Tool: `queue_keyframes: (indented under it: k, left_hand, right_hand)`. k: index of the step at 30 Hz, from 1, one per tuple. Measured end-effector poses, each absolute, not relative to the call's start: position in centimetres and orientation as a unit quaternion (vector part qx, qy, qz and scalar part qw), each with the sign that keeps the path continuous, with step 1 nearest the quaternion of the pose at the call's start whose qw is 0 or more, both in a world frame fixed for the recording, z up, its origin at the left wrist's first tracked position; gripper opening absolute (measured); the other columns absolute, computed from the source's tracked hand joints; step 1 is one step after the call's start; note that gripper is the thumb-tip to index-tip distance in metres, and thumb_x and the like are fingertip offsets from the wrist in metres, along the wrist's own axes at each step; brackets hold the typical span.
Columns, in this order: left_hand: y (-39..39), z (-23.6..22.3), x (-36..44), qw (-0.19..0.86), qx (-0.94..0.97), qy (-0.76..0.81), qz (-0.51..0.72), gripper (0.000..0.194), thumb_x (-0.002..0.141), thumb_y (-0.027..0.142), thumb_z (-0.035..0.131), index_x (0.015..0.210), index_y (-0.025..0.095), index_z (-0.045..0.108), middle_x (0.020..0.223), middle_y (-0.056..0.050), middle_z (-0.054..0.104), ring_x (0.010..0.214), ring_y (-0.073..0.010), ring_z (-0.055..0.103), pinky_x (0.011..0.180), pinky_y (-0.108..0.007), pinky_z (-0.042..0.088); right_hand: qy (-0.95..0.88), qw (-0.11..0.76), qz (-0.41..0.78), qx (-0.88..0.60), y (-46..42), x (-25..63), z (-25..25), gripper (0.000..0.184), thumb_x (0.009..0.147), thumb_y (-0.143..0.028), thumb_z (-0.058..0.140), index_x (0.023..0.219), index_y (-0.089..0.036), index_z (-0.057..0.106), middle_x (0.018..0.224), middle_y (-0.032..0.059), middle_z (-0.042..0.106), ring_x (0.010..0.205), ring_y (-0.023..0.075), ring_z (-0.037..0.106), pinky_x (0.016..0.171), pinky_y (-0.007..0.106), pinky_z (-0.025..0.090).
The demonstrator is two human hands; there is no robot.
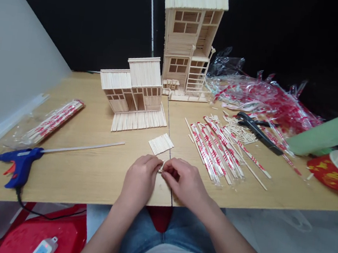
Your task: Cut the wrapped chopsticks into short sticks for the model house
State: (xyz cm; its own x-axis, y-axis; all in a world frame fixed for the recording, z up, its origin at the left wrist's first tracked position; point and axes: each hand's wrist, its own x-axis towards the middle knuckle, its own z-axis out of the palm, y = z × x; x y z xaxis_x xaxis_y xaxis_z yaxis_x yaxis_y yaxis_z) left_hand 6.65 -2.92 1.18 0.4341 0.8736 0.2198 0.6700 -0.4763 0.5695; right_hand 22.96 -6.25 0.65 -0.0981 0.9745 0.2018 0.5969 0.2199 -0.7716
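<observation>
- Where the two hands nearly meet, close to the middle of the worktop's front edge, a small pale wooden piece (160, 169) sits between the fingertips, too covered to tell its shape.
- Left hand (140, 177): fingers bent and drawn to a narrow pinch on that piece.
- Right hand (185, 178): thumb and forefinger narrowed on the same piece from the other side, the remaining fingers curled.
- Just beyond the fingers, a little panel of pale sticks (161, 143) lies flat, reaching the dark seam (170, 138) that crosses the worktop (88, 182) from back to front.
- Farther back stands a low stick house (146, 74) with a slatted deck; behind it to the right, near the back edge, rises a tall stick house (181, 42).
- Right of the seam lie red-and-white wrapped sticks (215, 150), then short cut pieces (240, 132) and a black-handled tool (259, 133).
- Toward the back right corner, clear and red wrappers (262, 95) are heaped; near the right edge are a green cylinder (325, 133) and a red bowl (331, 171).
- By the front left corner rests a blue glue gun (25, 162), a white rod (83, 146) extending from its rear; behind it lies a wrapped bundle (55, 121).
</observation>
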Motion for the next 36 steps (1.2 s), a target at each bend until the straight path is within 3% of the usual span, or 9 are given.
queue_keyframes:
  k: [7, 16, 22, 28, 36]
  left_hand:
    - [-3.3, 0.9, 7.1, 0.166, 0.825, 0.468, 0.269, 0.017, 0.093, 0.021, 0.062, 0.109, 0.017, 0.067, 0.104, -0.009, 0.07, 0.099, -0.0242, 0.063, 0.089, -0.039, 0.053]
    - [-2.9, 0.2, 6.8, 0.135, 0.841, 0.445, 0.278, 0.014, 0.096, 0.017, 0.055, 0.099, 0.017, 0.069, 0.094, -0.007, 0.07, 0.091, -0.0221, 0.062, 0.085, -0.037, 0.052]
    - [-2.7, 0.5, 7.8, 0.107, 0.864, 0.429, 0.24, 0.023, 0.096, 0.021, 0.056, 0.116, 0.021, 0.067, 0.106, -0.008, 0.067, 0.097, -0.0229, 0.061, 0.085, -0.036, 0.052]
    - [-2.4, 0.8, 9.0, 0.047, 0.889, 0.416, 0.185, 0.014, 0.098, 0.021, 0.053, 0.093, 0.019, 0.066, 0.096, -0.006, 0.067, 0.088, -0.0221, 0.06, 0.076, -0.034, 0.049]
    - [-1.8, 0.1, 5.7, 0.062, 0.888, 0.403, 0.215, 0.015, 0.1, 0.021, 0.049, 0.093, 0.019, 0.062, 0.095, -0.007, 0.067, 0.088, -0.0222, 0.059, 0.078, -0.035, 0.049]
  right_hand:
    - [-0.632, 0.408, 0.271, -0.6, -6.8, 24.9, 1.1, 0.008, 0.085, -0.015, 0.068, 0.086, -0.022, 0.064, 0.08, -0.0008, 0.067, 0.076, 0.0157, 0.063, 0.071, 0.027, 0.047]
    - [-0.632, 0.376, 0.259, -0.627, -7.4, 25.8, 0.8, 0.009, 0.085, -0.015, 0.069, 0.083, -0.022, 0.064, 0.077, -0.0005, 0.066, 0.076, 0.0167, 0.062, 0.07, 0.028, 0.045]
    - [-0.662, 0.377, 0.224, -0.608, -6.9, 25.4, 1.0, 0.012, 0.086, -0.011, 0.066, 0.084, -0.022, 0.063, 0.081, 0.0003, 0.065, 0.08, 0.0174, 0.06, 0.073, 0.029, 0.045]
    - [-0.655, 0.377, 0.221, -0.617, -7.0, 26.2, 1.2, 0.013, 0.086, -0.01, 0.066, 0.083, -0.022, 0.062, 0.08, 0.0004, 0.065, 0.079, 0.0177, 0.06, 0.072, 0.029, 0.044]
    - [-0.655, 0.378, 0.217, -0.617, -7.1, 26.0, 1.1, 0.015, 0.084, -0.008, 0.068, 0.08, -0.022, 0.062, 0.077, -0.0002, 0.064, 0.078, 0.0173, 0.058, 0.072, 0.029, 0.043]
